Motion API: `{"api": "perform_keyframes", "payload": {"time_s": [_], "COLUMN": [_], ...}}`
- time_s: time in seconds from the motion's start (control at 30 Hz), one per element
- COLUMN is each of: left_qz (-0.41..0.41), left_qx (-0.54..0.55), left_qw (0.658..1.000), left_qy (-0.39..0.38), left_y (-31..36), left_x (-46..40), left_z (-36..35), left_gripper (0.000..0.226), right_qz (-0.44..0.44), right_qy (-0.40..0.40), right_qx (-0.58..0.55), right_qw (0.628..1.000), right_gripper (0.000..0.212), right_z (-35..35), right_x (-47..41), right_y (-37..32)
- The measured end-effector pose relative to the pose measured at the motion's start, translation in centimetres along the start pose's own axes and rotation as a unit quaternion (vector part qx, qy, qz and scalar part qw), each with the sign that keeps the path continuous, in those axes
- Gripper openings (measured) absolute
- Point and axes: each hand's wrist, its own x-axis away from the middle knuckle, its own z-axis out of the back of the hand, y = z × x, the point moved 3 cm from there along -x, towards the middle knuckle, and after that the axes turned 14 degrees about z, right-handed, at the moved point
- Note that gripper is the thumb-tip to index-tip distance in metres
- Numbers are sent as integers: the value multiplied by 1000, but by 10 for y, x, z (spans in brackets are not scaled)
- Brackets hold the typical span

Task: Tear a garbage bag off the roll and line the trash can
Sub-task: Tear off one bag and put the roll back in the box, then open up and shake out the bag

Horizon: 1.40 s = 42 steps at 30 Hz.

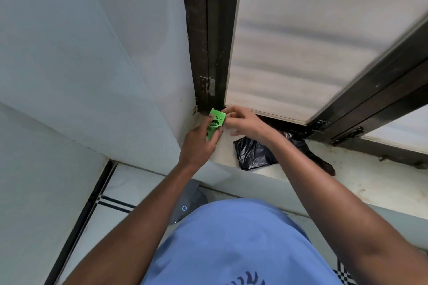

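A small green box of garbage bags (216, 121) with black print is held above the left end of a windowsill (361, 183), in the corner by the window frame. My left hand (199, 143) grips the box from below and the left. My right hand (245, 122) pinches its top right edge, fingers curled over it. A crumpled black garbage bag (252, 154) lies on the sill just under my right wrist. The roll inside the box is hidden. A grey trash can (190, 201) shows partly on the floor below, between my forearms.
A dark window frame (208, 53) with a hinge rises behind the box. An open frosted window sash (301, 41) leans over the sill at right. Pale tiled walls stand at left. A dark brown object (324, 164) lies on the sill beside the black bag.
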Motion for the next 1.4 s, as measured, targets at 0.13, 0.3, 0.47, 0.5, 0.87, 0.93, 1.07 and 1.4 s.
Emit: {"api": "perform_keyframes", "payload": {"time_s": [0.13,0.3,0.47,0.5,0.87,0.93,1.07,1.4], "left_qz": [210,393,458,450,390,383,404,354], "left_qx": [268,294,196,184,109,105,206,383], "left_qw": [940,867,842,846,861,867,831,791], "left_qy": [-18,-83,-205,-219,-308,-301,-321,-321], "left_y": [-3,-7,-21,-23,-1,3,5,17], "left_x": [-11,-13,18,24,54,57,68,90], "left_z": [-7,-17,-24,-26,-64,-66,-55,83], "left_gripper": [34,59,36,30,29,43,44,24], "right_qz": [29,52,68,88,-59,-43,-54,-10], "right_qy": [15,95,118,168,120,117,140,130], "right_qx": [171,254,285,267,449,375,-15,-395], "right_qw": [985,961,949,945,884,918,989,909], "right_gripper": [78,67,77,61,35,19,14,35], "right_z": [-13,-26,-41,-39,-57,-61,-69,-86], "right_x": [11,10,15,21,129,135,142,159], "right_y": [21,24,27,29,107,101,85,24]}}
